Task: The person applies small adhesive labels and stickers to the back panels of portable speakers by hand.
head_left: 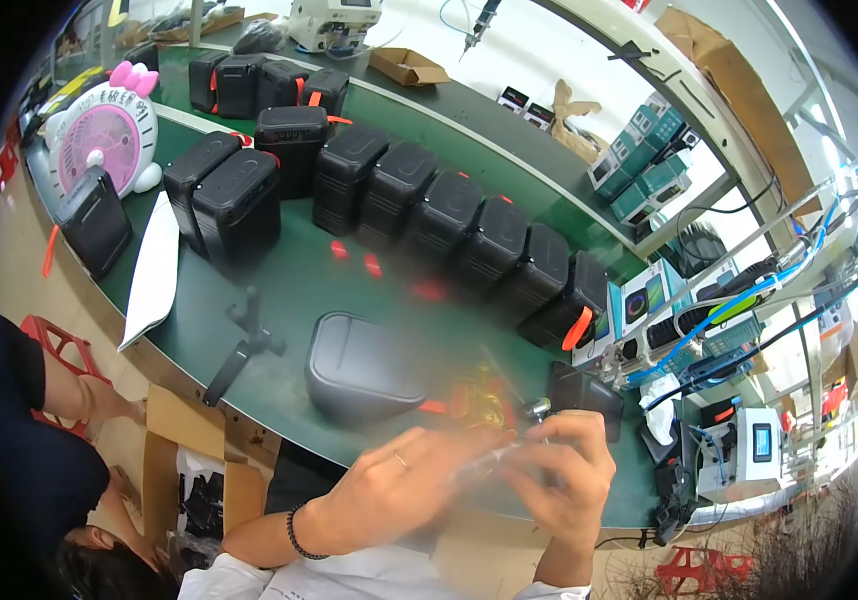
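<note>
Pinching a blurred clear object (pixel 494 462), both hands (pixel 419 475) work over the green bench (pixel 289 290) lined with black cases (pixel 439 215).

One head-worn fisheye view looks steeply down, close over the green workbench (pixel 299 290), edges bending outward.

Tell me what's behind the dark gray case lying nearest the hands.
Behind the gray case stands a row of black boxes with orange straps, on the green table. The case's near edge is hidden by the left hand and blur.
</note>
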A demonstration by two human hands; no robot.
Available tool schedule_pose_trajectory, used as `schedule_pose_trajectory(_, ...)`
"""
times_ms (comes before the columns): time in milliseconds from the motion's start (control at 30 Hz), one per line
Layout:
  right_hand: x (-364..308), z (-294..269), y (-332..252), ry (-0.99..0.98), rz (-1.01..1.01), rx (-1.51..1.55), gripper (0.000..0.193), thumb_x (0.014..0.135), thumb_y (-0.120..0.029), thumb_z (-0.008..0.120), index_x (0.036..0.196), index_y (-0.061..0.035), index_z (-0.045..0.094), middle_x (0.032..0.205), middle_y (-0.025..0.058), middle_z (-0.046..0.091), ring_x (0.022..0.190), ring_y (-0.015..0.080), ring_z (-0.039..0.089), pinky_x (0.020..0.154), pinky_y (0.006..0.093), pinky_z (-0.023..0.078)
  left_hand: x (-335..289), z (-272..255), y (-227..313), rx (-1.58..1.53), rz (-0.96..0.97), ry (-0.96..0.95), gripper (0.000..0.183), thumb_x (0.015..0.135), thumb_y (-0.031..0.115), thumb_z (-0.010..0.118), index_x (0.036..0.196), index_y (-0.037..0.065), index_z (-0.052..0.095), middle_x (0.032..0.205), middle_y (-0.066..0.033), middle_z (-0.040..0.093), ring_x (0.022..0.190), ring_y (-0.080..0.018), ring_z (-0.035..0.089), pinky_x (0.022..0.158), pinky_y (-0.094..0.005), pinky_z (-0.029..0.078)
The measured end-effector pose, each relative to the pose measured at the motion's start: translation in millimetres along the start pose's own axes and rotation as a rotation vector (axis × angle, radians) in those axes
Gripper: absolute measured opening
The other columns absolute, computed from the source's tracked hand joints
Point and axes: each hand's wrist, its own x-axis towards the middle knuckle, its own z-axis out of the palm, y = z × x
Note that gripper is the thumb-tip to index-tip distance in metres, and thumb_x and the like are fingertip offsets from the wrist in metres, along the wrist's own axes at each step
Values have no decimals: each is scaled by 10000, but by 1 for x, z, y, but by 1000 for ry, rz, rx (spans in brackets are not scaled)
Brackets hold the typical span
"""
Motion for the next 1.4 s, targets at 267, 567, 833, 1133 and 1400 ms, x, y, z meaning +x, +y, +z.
schedule_pose_trajectory(267,-2,13,2,-1,-71,49,315,590,-8,891,855,-113,758,1069,42,732,944,264,642,796,377,537,-13,1,1,-256,-305,63,456,847,23,846,1243,0,622,1137,-151,731,944,-209,750,768,-302,610)
schedule_pose_trajectory(567,20,21,8,-35,-83,609,240,671,48,843,869,-43,742,871,97,772,852,280,724,777,379,577,-83,-10,-8,-736,-568,263,507,857,-83,794,1266,12,511,1193,-202,683,1105,-220,705,918,-353,595)
schedule_pose_trajectory(833,131,56,-3,-444,-66,402,347,795,118,721,1089,-51,793,942,90,699,828,201,687,725,298,533,-117,-14,-21,-672,-579,186,514,860,-77,792,1280,25,515,1224,-202,658,1143,-244,690,934,-370,597)
schedule_pose_trajectory(1133,141,70,-21,-639,393,416,268,898,-12,771,1147,17,673,849,45,709,770,81,663,719,244,542,-123,-23,-31,-645,-577,147,507,874,-39,799,1297,20,525,1236,-204,666,1149,-257,694,951,-373,593)
schedule_pose_trajectory(1400,173,72,-21,-889,644,511,304,883,-39,808,1075,11,577,863,92,737,751,97,694,644,235,550,-127,-22,-32,-656,-554,92,498,879,-26,801,1292,18,528,1236,-212,668,1151,-269,701,945,-373,596)
